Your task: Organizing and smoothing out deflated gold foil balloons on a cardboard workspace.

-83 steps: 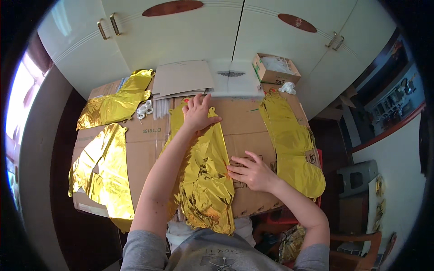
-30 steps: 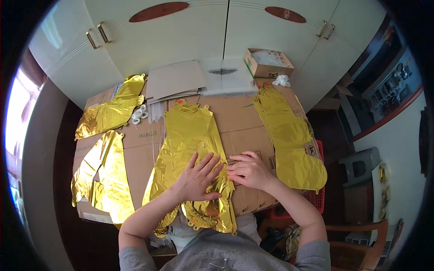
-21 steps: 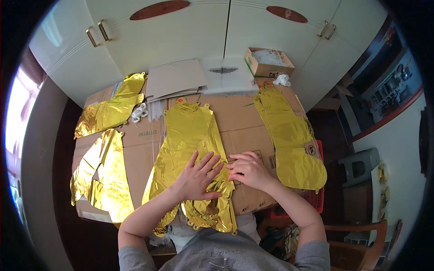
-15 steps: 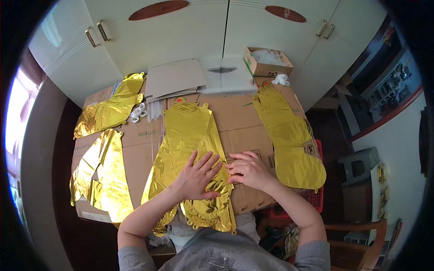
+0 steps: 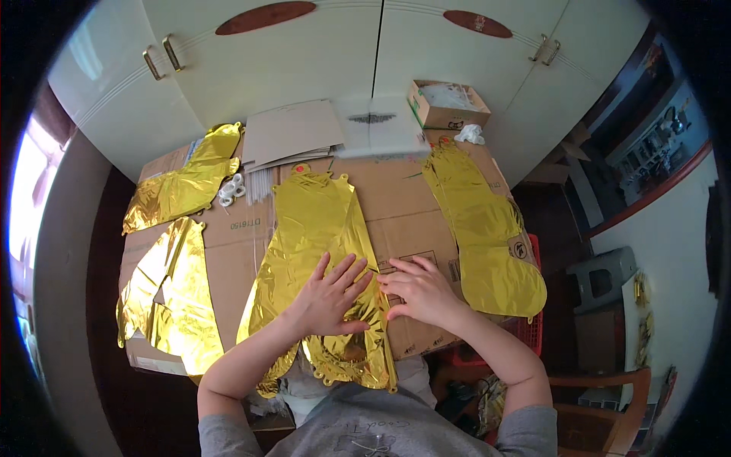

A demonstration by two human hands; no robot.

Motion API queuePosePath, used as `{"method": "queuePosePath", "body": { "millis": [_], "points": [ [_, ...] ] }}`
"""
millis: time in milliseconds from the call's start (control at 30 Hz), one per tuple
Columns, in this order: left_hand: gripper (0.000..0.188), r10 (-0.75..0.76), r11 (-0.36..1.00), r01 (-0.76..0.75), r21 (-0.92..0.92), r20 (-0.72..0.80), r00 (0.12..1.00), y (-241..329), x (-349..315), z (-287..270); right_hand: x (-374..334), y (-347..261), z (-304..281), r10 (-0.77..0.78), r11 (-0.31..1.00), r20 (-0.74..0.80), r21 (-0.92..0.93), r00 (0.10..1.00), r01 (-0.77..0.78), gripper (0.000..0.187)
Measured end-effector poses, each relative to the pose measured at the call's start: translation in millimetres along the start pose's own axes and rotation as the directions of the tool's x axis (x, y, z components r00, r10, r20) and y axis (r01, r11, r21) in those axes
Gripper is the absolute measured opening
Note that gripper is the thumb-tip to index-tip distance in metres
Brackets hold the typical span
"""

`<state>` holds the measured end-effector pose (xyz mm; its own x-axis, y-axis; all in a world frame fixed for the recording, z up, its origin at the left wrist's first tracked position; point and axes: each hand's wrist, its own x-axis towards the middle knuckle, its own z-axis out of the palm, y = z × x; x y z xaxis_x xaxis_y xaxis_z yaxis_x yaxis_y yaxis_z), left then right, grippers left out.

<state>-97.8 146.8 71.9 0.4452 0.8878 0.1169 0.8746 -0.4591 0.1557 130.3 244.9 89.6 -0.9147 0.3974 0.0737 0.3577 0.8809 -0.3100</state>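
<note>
A flat gold foil balloon (image 5: 316, 217) lies lengthwise in front of me, its lower end hanging over the near edge of the cardboard. My left hand (image 5: 327, 301) rests on it palm down, fingers spread. At the balloon's right edge is my right hand (image 5: 422, 291), fingers stretched out and apart, the tips touching or just over the foil. Nothing shows in either hand. To the right lies another flat gold foil balloon (image 5: 487, 240). Farther left are a bent gold foil balloon (image 5: 179, 183) and, nearer me, an angular gold foil balloon (image 5: 179, 297).
Cardboard (image 5: 403, 217) covers the table. Toward the back stand stacked grey card sheets (image 5: 293, 129), thin white sticks (image 5: 260, 185), white ribbon rolls (image 5: 231, 190), a small box (image 5: 449, 105) and crumpled white tissue (image 5: 470, 135). A wooden chair (image 5: 601, 415) and a grey stool (image 5: 601, 278) are at right.
The fingers of my right hand have straightened a little and its thumb has moved away from them. My left hand stays almost in place on the foil.
</note>
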Motion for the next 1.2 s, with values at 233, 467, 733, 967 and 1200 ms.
{"method": "queuePosePath", "body": {
  "millis": [233,467,733,967,1200],
  "points": [
    [0.089,0.0,1.0,0.0,0.017,0.014,1.0,1,0,-2,-4,-1,3,0.007,1.0,-0.012,-0.027,1.0,-0.007,0.049],
    [0.086,0.018,0.997,-0.022,0.071,0.049,0.999,8,1,-13,-8,-3,3,0.023,0.991,0.037,-0.131,0.999,-0.018,0.045],
    [0.079,0.065,0.993,-0.068,0.095,0.035,0.997,14,9,-17,-14,1,7,-0.032,0.997,0.007,-0.073,0.999,0.033,0.042],
    [0.071,0.083,0.994,-0.085,0.072,0.038,0.996,3,12,-9,-29,-5,11,-0.125,0.987,-0.118,-0.112,0.985,0.112,0.03],
    [0.067,0.075,0.99,-0.082,0.117,0.063,0.995,7,17,-18,-31,-10,8,-0.157,0.978,-0.126,-0.159,0.98,0.136,0.027]
  ]
}}
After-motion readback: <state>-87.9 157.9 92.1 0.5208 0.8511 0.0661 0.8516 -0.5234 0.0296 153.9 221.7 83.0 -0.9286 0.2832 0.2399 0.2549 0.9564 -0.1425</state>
